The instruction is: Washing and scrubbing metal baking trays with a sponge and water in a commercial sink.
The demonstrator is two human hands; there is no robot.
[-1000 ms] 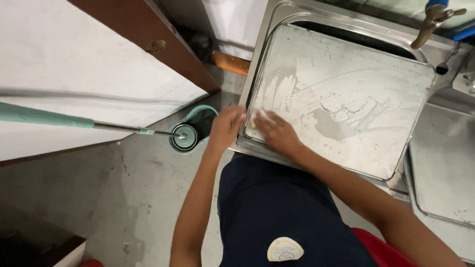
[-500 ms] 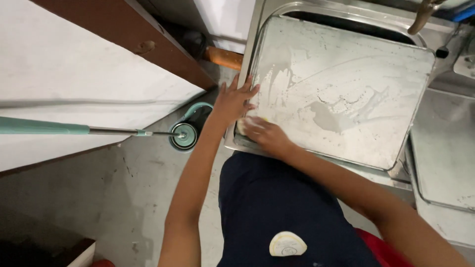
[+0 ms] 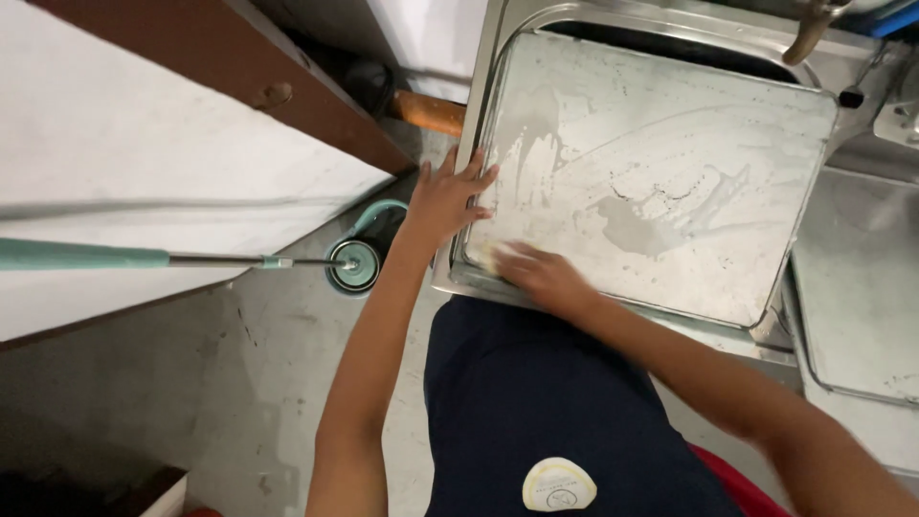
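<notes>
A large square metal tray, streaked with soapy foam, lies flat over the steel sink. My left hand rests spread open on the tray's left edge, steadying it. My right hand presses down on a pale yellowish sponge at the tray's near left corner; most of the sponge is hidden under the fingers.
A second metal tray lies to the right. A tap stands at the sink's back. On the concrete floor to the left are a teal mop bucket and a teal mop handle. A white counter with a brown cabinet lies left.
My right hand with the sponge has slid from the tray's left middle down to its near left corner. My left hand has shifted up along the left edge.
</notes>
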